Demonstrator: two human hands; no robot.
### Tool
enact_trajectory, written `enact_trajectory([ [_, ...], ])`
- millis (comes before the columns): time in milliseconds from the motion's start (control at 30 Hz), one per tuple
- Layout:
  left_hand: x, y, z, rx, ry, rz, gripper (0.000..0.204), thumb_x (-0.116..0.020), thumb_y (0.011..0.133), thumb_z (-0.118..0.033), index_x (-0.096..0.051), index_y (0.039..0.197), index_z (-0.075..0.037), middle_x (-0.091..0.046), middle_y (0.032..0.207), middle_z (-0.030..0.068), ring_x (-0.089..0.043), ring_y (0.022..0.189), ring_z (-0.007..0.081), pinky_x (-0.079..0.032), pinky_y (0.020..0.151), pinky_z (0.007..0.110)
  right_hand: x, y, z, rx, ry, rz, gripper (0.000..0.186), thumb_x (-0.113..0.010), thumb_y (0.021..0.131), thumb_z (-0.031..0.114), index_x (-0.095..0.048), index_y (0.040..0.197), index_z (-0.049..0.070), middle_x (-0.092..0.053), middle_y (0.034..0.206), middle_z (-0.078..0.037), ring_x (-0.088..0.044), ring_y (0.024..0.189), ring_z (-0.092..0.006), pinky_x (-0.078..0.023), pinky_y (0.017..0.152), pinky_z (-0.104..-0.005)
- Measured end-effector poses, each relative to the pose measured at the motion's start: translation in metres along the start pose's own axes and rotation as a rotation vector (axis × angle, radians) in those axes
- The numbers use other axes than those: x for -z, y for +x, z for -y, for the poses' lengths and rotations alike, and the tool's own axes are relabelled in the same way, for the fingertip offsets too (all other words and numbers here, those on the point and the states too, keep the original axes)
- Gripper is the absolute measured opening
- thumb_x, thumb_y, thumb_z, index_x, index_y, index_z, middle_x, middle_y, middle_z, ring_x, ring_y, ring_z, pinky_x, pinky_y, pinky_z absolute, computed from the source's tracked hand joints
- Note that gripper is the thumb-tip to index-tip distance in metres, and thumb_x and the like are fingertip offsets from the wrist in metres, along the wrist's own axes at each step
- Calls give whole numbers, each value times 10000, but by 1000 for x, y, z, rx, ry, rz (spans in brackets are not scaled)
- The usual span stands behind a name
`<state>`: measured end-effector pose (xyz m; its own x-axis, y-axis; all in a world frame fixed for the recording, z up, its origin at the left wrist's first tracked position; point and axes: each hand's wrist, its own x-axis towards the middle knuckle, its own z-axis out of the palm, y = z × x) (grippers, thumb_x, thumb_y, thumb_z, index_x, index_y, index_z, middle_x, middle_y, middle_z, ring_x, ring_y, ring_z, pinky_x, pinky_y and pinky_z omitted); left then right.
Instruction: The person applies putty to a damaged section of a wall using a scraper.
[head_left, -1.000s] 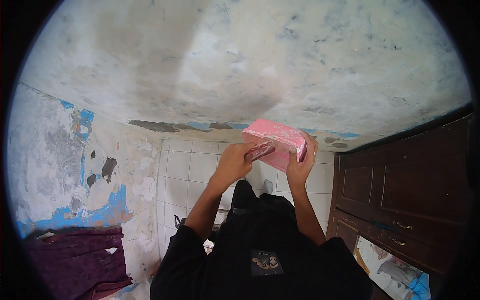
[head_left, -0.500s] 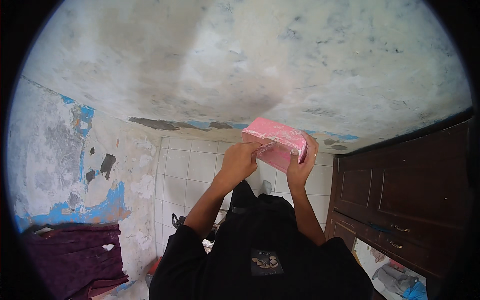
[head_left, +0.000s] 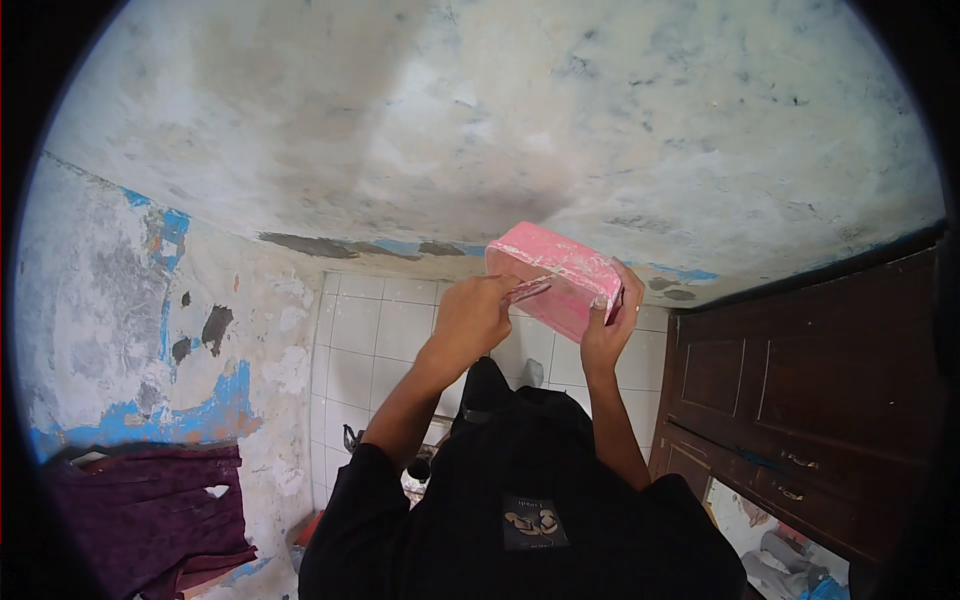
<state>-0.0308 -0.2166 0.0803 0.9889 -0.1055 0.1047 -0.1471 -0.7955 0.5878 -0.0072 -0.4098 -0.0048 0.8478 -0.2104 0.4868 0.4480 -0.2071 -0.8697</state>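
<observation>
A pink tub (head_left: 555, 250) is held up in front of the person, between the body and the wall ahead (head_left: 480, 130), tilted so that its open side faces back toward the body. Whitish residue (head_left: 572, 276) streaks its rim, and a paler smear coats the pink inside; how much it holds, I cannot tell. The right hand (head_left: 614, 322) has its fingers clamped on the tub's right end, thumb over the rim. The left hand (head_left: 470, 318) has its fingers closed on a flat tool (head_left: 532, 289), which reaches into the tub's mouth; the back of the hand hides part of the grip.

The wall ahead is patchy white and grey, with blue and dark grey spots along its foot. Below lies a white tiled floor (head_left: 348, 335). On the left, a purple cloth (head_left: 160, 510) hangs against a peeling side wall (head_left: 90, 310); on the right stands a dark wooden cabinet (head_left: 830, 350).
</observation>
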Motion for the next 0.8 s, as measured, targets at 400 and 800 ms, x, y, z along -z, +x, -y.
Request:
enact_trajectory([
  [400,-2,9,-4,-102,-156,189,188,-591,763,16,-672,925,-38,-641,774,194,-604,726,414,-473,645,448,1,4,-6,19,8,55,531,-576,969,363,-510,1318,-33,-497,1274,-161,-473,1227,-276,-332,1078,-400],
  [800,10,9,24,153,-623,218,247,-573,792,7,-677,1015,-2,-644,777,177,-600,679,274,-493,705,351,5,15,-14,-74,-23,-21,460,-533,1007,289,-501,1337,-31,-483,1287,-144,-484,1205,-242,-338,1071,-370],
])
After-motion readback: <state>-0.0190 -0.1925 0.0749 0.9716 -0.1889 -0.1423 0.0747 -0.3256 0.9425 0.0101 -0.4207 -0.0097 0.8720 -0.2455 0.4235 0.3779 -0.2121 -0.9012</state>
